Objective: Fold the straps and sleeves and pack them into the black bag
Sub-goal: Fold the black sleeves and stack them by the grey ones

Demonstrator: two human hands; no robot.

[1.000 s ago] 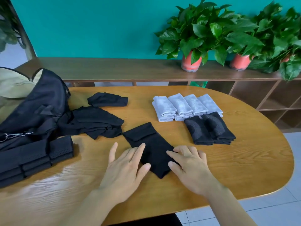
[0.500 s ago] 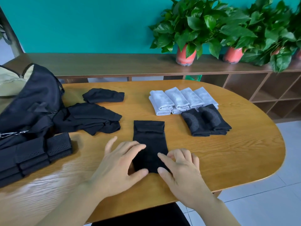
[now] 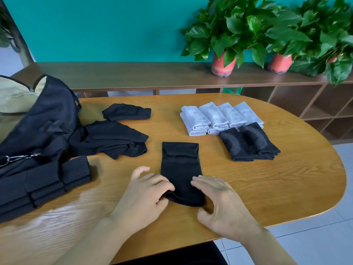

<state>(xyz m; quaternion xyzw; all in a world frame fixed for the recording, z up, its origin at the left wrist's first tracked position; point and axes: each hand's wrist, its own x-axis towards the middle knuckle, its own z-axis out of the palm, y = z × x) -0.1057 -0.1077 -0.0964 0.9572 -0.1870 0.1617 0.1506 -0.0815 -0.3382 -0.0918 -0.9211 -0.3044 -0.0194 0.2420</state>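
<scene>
Your left hand (image 3: 141, 197) sits at the lower centre of the frame. Its fingers (image 3: 162, 183) curl over the near left corner of a flat black fabric sleeve (image 3: 180, 169), with the thumb under the lifted edge, pinching it. Your right hand (image 3: 223, 203) is just right of the sleeve's near right corner, fingers loosely spread and slightly blurred; whether they touch the cloth cannot be told. The sleeve lies lengthwise away from you on the oval wooden table (image 3: 277, 188), its far end folded over into a cuff.

At the lower left, a stack of folded black perforated straps (image 3: 47, 180) lies on the table, touching the open black bag (image 3: 38, 127) behind it at the left edge. Right of the bag is a loose heap of unfolded black sleeves (image 3: 114, 138), and beyond it a single crumpled black sleeve (image 3: 127, 113). Right of centre, two folded black sleeves with grey patches (image 3: 248, 144) lie side by side, touching a row of folded light grey sleeves (image 3: 214, 117) behind them. Farther back, a long wooden shelf (image 3: 133, 75) carries green plants in red pots (image 3: 222, 64) against a teal wall (image 3: 105, 25).
</scene>
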